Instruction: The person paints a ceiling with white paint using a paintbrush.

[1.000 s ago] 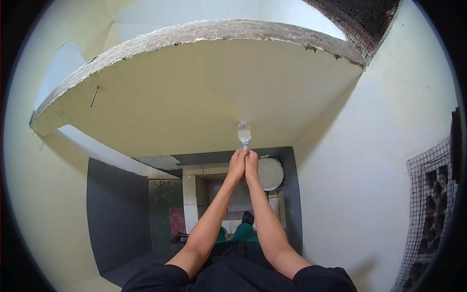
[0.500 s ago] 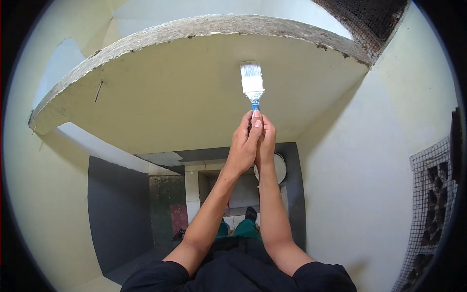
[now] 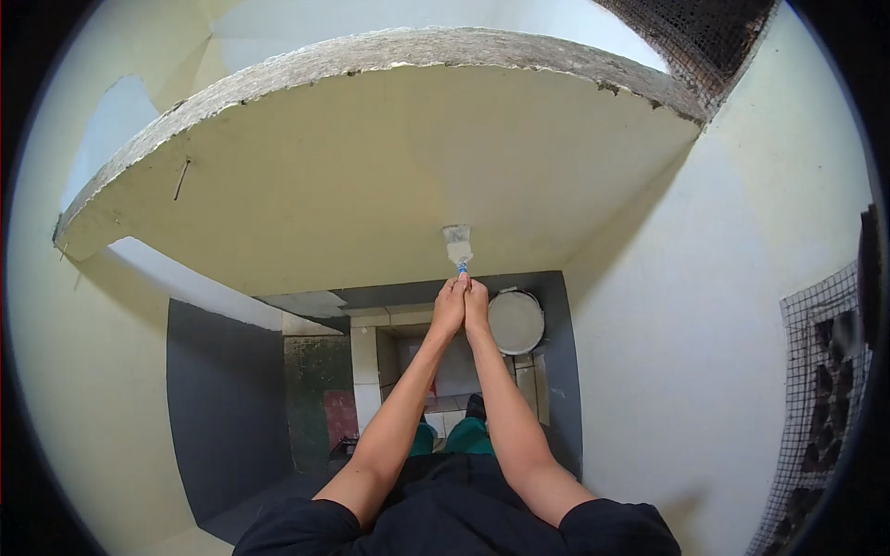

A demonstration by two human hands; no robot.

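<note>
Both my arms reach forward with the hands clasped together on one blue-handled paintbrush (image 3: 458,246). My left hand (image 3: 449,309) and my right hand (image 3: 477,307) press side by side around the handle. The pale bristles touch the cream underside of a concrete slab (image 3: 371,176) that juts out overhead. The brush sits near the slab's inner edge, close to the right-hand wall.
A cream wall (image 3: 705,334) rises at the right, with wire mesh (image 3: 820,371) at its far right. The slab's rough grey edge (image 3: 306,65) curves across the top. Below are a white round bucket (image 3: 515,322), tiled floor and dark grey lower walls (image 3: 222,408).
Half a second ago the brush was high near the slab's outer part; it has swept back down toward the inner edge, hands following, near where it was a second ago.
</note>
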